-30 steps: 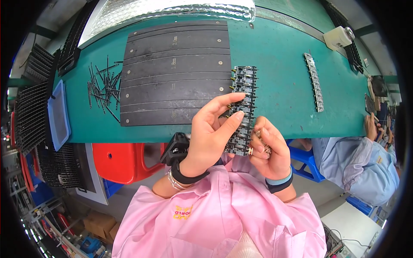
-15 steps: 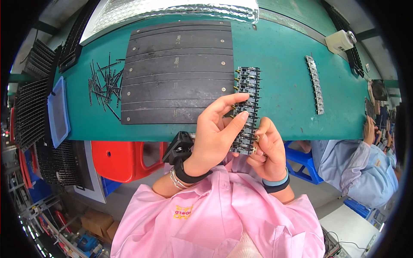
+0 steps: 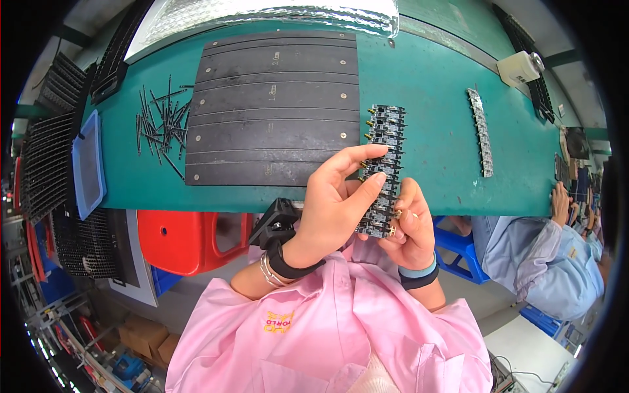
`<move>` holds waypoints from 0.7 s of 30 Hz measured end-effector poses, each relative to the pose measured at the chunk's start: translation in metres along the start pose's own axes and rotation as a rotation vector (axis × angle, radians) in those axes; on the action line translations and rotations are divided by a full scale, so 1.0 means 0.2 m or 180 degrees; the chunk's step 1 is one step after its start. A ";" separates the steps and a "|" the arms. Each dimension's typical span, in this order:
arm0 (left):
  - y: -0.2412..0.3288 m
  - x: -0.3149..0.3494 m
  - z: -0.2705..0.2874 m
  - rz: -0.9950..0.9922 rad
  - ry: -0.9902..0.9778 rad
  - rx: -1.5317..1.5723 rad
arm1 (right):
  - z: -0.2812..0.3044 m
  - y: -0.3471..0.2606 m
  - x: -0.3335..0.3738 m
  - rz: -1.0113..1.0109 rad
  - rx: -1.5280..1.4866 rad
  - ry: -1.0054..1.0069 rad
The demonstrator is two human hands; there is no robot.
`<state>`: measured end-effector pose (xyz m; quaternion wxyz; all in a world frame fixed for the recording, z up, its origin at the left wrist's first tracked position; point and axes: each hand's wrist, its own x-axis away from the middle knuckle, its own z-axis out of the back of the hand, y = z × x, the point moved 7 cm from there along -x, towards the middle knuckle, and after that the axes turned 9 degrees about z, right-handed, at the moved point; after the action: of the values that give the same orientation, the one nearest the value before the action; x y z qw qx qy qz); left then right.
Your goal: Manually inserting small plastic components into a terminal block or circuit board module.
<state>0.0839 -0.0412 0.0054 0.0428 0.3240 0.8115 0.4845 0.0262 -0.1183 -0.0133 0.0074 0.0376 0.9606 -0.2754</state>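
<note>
A long, narrow strip of joined circuit boards is held upright in front of my chest. It carries rows of dark and silvery parts, and brass-coloured pins stick out along its left edge. My left hand grips the strip from the left, thumb on its face and index finger stretched across it. At the lower right edge, my right hand has thumb and fingers closed on a small brass-coloured part. Another brass-coloured bit shows just below, against the strip's bottom corner. My fingers partly hide the strip's lower half.
A black grooved plate lies on the green table, left of the strip. Beyond it are loose thin black sticks and a blue tray. A second board strip and a white bottle are rightward. A co-worker sits at right.
The view has shifted slightly. Both hands keep the same hold on the strip, and the right fingers have moved only a little at its lower right edge.
</note>
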 end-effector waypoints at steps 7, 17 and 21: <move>0.00 0.00 0.00 -0.0063 0.0027 0.0015 | 0.00 -0.01 0.00 0.0043 0.0027 -0.0140; -0.02 0.00 -0.01 0.0138 -0.0052 -0.0014 | 0.00 -0.02 -0.01 0.0173 0.0527 -0.0250; -0.03 0.00 -0.02 0.0204 -0.0082 0.0050 | 0.00 -0.02 -0.02 0.0159 0.0593 -0.0214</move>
<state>0.0800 -0.0458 0.0021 0.0351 0.3563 0.8038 0.4750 0.0292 -0.1222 -0.0109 0.0430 0.0528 0.9288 -0.3643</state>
